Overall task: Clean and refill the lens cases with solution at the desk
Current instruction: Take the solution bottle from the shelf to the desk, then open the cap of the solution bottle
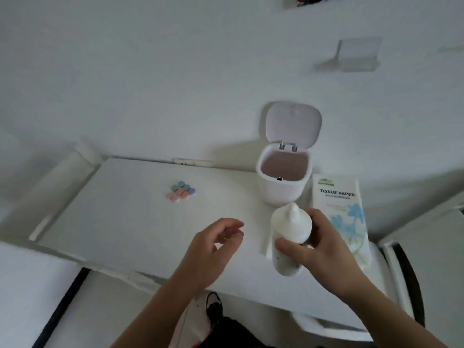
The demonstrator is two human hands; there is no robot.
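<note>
From the head view, the landmark is the small white plastic desk bin (283, 183) with its hinged lid flipped up, standing at the back of the white desk top (125, 222).

Just in front of the bin, toward the person, the right hand (317, 244) grasps a white plastic solution bottle (288, 237), thumb and fingers curled round its body. The bottle's long axis runs roughly from the person toward the bin, with the nozzle end nearest the bin; whether a cap sits on the nozzle is too blurred to tell.

To the left of the bin and well apart from it lies a tight cluster of small round pastel lens cases (181, 192), green, lilac, pink and coral. They lie flat on the desk, touching one another.

The left hand (213, 243) hovers in front of the bin and to its left, fingers loosely curled, holding nothing. It sits between the bottle and the cases, so it looks the nearer hand for reaching them; the cases lie forward and to the left of both hands.

Just right of the bin lies a flat white pack printed "TISSUE PAPER" with blue flowers (341, 214).
</note>
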